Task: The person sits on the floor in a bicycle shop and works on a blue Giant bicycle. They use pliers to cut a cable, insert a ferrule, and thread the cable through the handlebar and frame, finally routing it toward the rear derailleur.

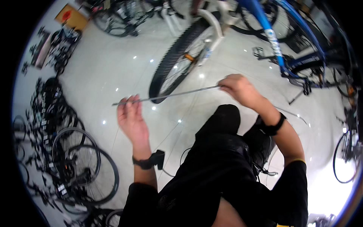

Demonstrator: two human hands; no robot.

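Cable [181, 93] between left hand [133, 123] and right hand [242, 90]

Cable [181, 93]: thin, grey, slender as wire. Drawn out nearly straight with a slight bow, held up between left hand [132, 122] and right hand [240, 90], rising gently rightward. Left tip juts just past the fingers. Right end hidden in the grasp; full length unclear.

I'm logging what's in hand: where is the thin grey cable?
In the head view, the thin grey cable spans mid-picture between the left hand and the right hand, passing across the knobbly tyre's lower end.
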